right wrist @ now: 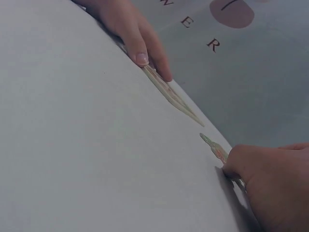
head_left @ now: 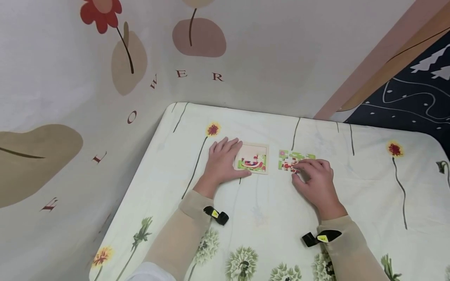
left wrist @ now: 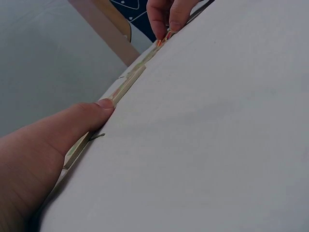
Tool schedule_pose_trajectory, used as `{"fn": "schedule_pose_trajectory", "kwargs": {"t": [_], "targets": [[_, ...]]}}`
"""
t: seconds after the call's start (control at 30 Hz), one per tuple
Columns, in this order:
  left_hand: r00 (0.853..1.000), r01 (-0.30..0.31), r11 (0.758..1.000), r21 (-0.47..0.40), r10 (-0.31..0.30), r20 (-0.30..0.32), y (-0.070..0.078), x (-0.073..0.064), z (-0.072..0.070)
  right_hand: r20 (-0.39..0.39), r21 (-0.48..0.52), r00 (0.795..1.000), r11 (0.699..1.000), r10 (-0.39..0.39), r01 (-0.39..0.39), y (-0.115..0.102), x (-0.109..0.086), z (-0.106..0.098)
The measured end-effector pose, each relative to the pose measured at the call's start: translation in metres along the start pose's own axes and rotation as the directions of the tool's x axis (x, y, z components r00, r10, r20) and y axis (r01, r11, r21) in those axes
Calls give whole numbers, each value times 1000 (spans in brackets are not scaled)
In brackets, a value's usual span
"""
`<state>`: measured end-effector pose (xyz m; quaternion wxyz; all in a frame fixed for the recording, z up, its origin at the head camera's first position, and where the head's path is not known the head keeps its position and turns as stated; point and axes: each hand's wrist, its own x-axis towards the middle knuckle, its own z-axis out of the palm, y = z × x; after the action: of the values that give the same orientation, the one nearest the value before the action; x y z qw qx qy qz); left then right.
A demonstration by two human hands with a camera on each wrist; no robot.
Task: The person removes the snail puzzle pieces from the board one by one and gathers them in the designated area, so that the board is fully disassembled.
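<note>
Left hand (head_left: 223, 162) spread on puzzle tray (head_left: 254, 149), right hand (head_left: 316, 186) pinching puzzle piece (left wrist: 168, 36), wall lettering (head_left: 181, 73) "FLOWER"

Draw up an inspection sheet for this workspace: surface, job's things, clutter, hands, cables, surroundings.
Surface: pale, flower-printed cloth.
Job's things: frame with its lower part filled by picture pieces; loose pieces to its right.
Clutter: nothing seen.
Left hand: touches the frame's left side, fingers extended.
Right hand: fingertips at the loose pieces; whether one is pinched is unclear.
Cables: nothing seen.
Surroundings: printed backdrop behind.
</note>
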<state>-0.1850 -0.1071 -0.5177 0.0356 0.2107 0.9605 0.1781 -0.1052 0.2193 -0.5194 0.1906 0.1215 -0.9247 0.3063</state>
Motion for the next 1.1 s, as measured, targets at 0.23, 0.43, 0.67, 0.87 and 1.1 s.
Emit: {"fn": "schedule_pose_trajectory", "kwargs": {"t": [0.23,0.43,0.67,0.87,1.1], "targets": [[1000,2,1000,-5,-2,-7,-2,1,1,4,-59,1000,998,-5,5,-3,0,0],[1000,-2,1000,-5,2,-12,-2,1,2,-6,-87,1000,996,4,-4,-6,0,1],[1000,0,1000,-1,0,-10,-2,1,3,-27,-84,999,996,25,-28,-7,1,1],[1000,3,1000,2,-3,-9,-1,0,2,-45,-77,997,995,60,-64,-7,0,2],[1000,-4,1000,-11,4,-15,0,-1,3,-72,-47,995,996,74,-78,-8,0,3]]}}
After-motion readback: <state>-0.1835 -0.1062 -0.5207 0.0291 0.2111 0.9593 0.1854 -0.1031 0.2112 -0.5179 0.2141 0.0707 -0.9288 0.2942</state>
